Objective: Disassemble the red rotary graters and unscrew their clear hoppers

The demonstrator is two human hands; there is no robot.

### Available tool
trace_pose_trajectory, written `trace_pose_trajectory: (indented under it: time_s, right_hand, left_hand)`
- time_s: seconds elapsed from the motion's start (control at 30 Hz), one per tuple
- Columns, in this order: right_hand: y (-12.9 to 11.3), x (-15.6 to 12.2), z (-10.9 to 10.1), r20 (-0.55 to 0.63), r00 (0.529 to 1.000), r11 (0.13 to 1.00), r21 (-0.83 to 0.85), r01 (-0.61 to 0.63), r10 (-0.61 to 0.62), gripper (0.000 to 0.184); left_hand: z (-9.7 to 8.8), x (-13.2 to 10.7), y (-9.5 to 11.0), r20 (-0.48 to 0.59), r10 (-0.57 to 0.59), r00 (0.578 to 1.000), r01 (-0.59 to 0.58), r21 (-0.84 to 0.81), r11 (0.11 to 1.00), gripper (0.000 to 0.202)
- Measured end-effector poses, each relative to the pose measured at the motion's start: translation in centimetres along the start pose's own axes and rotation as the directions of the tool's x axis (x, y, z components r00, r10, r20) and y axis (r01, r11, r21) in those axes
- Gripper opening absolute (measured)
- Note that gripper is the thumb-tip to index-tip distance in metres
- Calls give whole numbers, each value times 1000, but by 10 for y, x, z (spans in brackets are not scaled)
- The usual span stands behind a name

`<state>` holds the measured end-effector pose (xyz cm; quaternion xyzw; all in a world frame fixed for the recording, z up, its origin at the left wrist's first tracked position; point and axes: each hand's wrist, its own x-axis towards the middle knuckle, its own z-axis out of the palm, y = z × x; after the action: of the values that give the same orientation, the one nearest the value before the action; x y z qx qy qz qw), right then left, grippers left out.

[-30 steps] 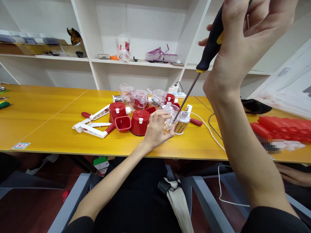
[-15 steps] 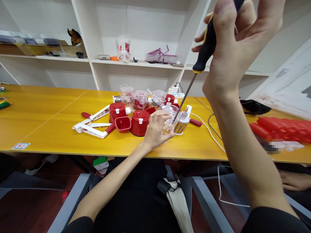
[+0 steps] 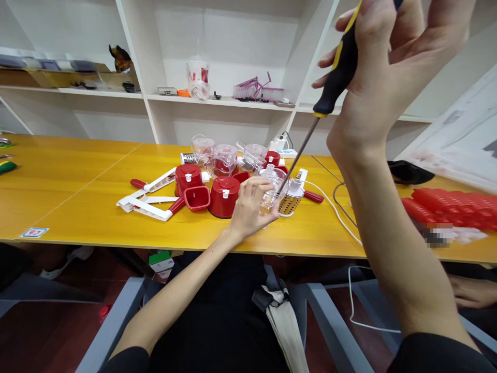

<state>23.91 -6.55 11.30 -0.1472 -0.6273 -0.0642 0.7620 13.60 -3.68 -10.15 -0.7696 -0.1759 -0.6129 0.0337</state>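
My right hand [image 3: 388, 77] is raised at the upper right, closed around the black and yellow handle of a screwdriver [image 3: 337, 70]. Its long metal shaft slants down to the left, and the tip reaches a clear plastic housing [image 3: 272, 189]. Low over the table, my left hand [image 3: 252, 204] grips that housing from its left side. Whether a screw sits under the tip is too small to see. Just right of the housing stands a metal grater drum [image 3: 290, 201] with a white top. Left of my left hand are a red base [image 3: 224, 198] and a red square cup [image 3: 196, 198].
White and red crank handles [image 3: 153, 204] lie to the left. Further clear housings [image 3: 224, 155] stand behind. Red net-like packaging [image 3: 454, 207] lies at the right, beyond a white cable [image 3: 337, 212]. Another person's hand [image 3: 476, 291] shows at the right edge. White shelves [image 3: 233, 31] rise behind.
My right hand and the screwdriver handle have shifted slightly to the right, so the shaft leans more. My left hand and the clear housing stay in place.
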Motion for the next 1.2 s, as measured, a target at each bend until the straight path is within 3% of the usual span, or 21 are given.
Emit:
trace_pose_trajectory:
  time_s: [0.17,0.33,0.53,0.67,0.8,0.93,1.2]
  right_hand:
    - [-1,0,2,7,1000,1000,25,-3,3,14]
    - [7,2,1,-26,995,991,96,-89,92,10]
    - [11,7,-4,76,985,974,154,-164,153,19]
    - [6,7,-2,64,974,965,138,-225,218,26]
    - [0,4,1,-31,984,983,61,-174,176,12]
    - [-4,3,1,17,997,995,-60,-78,79,13]
    - [2,4,-2,-17,998,998,20,-67,67,8]
  left_hand:
    - [0,0,0,19,-14,1000,14,14,1000,43]
    - [1,-1,-1,11,-6,1000,6,-3,1000,43]
    - [1,-1,-1,-6,-2,1000,2,-17,1000,42]
    - [0,-1,-1,-3,-1,1000,1,-12,1000,42]
    - [0,0,0,-1,2,1000,-2,-12,1000,42]
    - [0,1,0,-2,3,1000,-3,-9,1000,41]
    - [-1,0,1,-2,1,1000,-1,-12,1000,43]
